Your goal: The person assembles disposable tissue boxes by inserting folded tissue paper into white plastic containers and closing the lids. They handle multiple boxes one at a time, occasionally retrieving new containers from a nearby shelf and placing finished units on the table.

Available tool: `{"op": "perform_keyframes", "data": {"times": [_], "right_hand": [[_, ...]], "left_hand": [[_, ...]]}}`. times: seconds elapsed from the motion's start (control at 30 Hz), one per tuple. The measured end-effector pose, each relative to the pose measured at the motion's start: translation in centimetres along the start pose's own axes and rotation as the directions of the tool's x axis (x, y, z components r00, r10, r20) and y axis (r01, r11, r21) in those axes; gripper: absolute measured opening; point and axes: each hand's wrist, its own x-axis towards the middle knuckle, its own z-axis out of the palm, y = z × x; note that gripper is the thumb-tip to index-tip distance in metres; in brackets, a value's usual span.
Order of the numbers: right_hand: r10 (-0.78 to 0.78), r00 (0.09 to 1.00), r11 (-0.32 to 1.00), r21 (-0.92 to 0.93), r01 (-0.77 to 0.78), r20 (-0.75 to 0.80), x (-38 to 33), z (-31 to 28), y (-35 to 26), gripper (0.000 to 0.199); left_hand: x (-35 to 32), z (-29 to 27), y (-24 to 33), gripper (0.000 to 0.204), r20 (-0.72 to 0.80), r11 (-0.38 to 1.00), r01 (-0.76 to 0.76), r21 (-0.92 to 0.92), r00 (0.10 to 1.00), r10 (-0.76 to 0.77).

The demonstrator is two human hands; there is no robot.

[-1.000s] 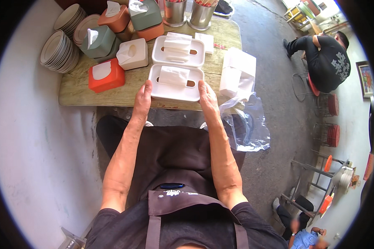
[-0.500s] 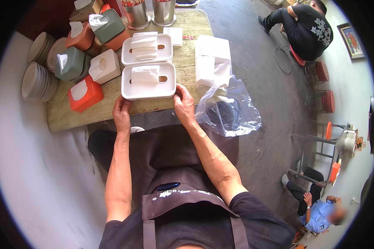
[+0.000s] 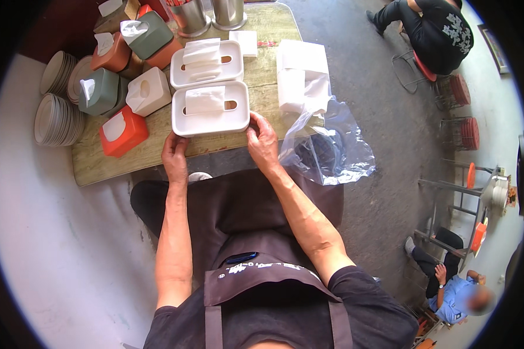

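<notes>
A white tissue box (image 3: 239, 124) with rounded corners and a slot in its lid sits at the front of the wooden table, a folded white tissue (image 3: 205, 100) poking through the slot. My left hand (image 3: 174, 158) has its fingers closed at the box's near left corner. At the near right corner, my right hand (image 3: 263, 142) curls round the side; some fingertips are hidden. Right behind stands a matching white box (image 3: 234, 71), also with tissue out of its slot. To the right, a stack of white tissues (image 3: 301, 75) lies partly in a clear plastic bag (image 3: 346, 154).
Red, green and cream tissue boxes (image 3: 124, 132) crowd the left of the table (image 3: 116, 166), beside stacked plates (image 3: 57, 120) near the wall. Metal holders (image 3: 228, 14) stand at the back. Two people sit off to the right, near stools (image 3: 461, 90) and a grey table frame (image 3: 442, 185).
The whole view has shifted slightly. Both hands stay at the near corners of the front white box, and no other object has visibly moved.
</notes>
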Motion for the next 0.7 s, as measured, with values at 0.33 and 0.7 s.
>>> {"op": "perform_keyframes", "data": {"times": [0.33,0.7], "right_hand": [[-0.021,1.0,0.999,-0.029,0.02,-0.006,-0.1,-0.26,-0.64,0.034],[0.009,1.0,1.0,-0.025,-0.009,0.011,-0.06,-0.33,-0.81,0.034]], "left_hand": [[-0.14,0.11,0.31,0.035,0.007,1.0,0.011,-0.005,1.0,-0.011],[-0.07,0.05,0.21,0.033,-0.028,0.999,0.003,0.033,1.0,-0.002]]}}
